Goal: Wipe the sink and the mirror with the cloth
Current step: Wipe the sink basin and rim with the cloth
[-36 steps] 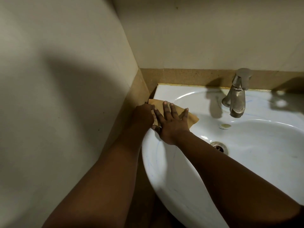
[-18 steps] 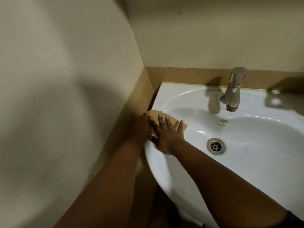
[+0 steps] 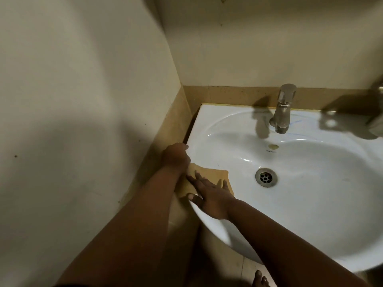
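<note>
Head view: the cloth [image 3: 204, 179], a tan square, lies flat on the left rim of the white sink [image 3: 310, 214], near the front curve. The right hand [image 3: 209, 195] presses it down with straight, spread fingers, palm flat on top. The left hand [image 3: 176, 157] sits at the sink's left edge with fingers curled at the cloth's far corner; whether it pinches the cloth or only braces on the rim I cannot tell. The tap [image 3: 283, 109] and drain [image 3: 266, 177] are well apart from the cloth. No mirror is in view.

The step in hand looks like wiping the sink rim. Next, I judge, the cloth should sweep along the front rim and into the bowl, kept flat under steady pressure, before moving on to the mirror
</note>
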